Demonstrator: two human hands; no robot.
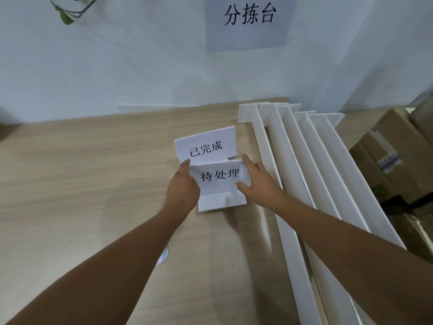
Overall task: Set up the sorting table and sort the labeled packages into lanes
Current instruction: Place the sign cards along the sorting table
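A: Which step is running?
B: Setup, I'm judging. No lanes are standing on the table [70, 172] yet, and nothing is getting sorted.
A: Hands?
B: The left hand [182, 186] is gripping the left edge of the folded 待处理 sign [220, 177], fingers curled round it. The right hand [256, 181] is pinching the right edge, thumb on the face, fingers going behind. Both are grasping that 1 sign.
A: Where's it sitting?
B: Mid-table, bottom flap lying towards the person. Can't tell if it's resting or lifting. The 已完成 sign [206, 146] is standing just behind it, edges overlapping in view.
A: Next move?
B: I'm guessing it's going to its own spot, apart from the other sign. That's calling for an even 2-hand carry so the fold isn't collapsing. After that, the dividers [302, 160] are needing spreading into lanes.
A: Surroundings, left to right?
B: Plant leaves [66, 16] are hanging at top left. A round white thing [163, 256] is hiding half under the left forearm. The wall sheet [248, 16] is reading 分拣台. The dividers are lying stacked along the table's right side, just beside the right hand. Cardboard boxes [386, 146] are sitting off the table at far right, 1 showing a label; likely the packages.
A: Blockers?
B: The divider stack is crowding the right hand and taking up the right side.
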